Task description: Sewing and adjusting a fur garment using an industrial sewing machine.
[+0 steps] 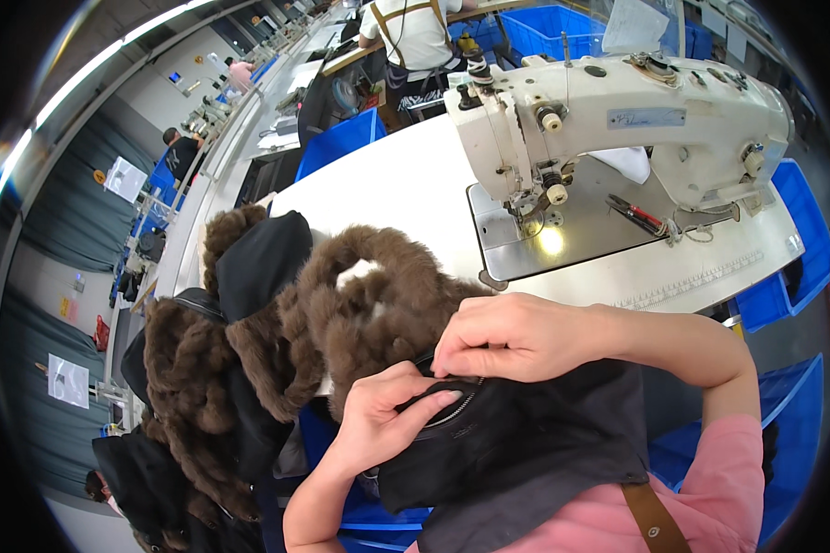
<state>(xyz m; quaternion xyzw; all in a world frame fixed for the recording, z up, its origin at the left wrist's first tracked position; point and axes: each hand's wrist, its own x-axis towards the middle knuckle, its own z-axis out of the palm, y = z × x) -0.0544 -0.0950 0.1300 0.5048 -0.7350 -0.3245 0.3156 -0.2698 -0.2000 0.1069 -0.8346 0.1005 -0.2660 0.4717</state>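
Observation:
A black garment (526,433) with a curved metal zipper (456,410) lies across my lap. My left hand (383,419) is closed on the cloth beside the zipper, thumb laid along it. Close by, my right hand (512,339) pinches the garment at the zipper's upper end; the small part between its fingertips is hidden. Brown fur trim (369,295) rests just beyond my hands on the table's front edge. More black pieces with brown fur (189,369) hang in a heap to the left.
A white sewing machine (618,115) stands on the white table (378,175), its lamp lit. Red-handled thread snips (638,217) lie on its metal plate. Blue bins (788,442) stand at the right and beneath my lap. A person in white (415,37) sits at the far side.

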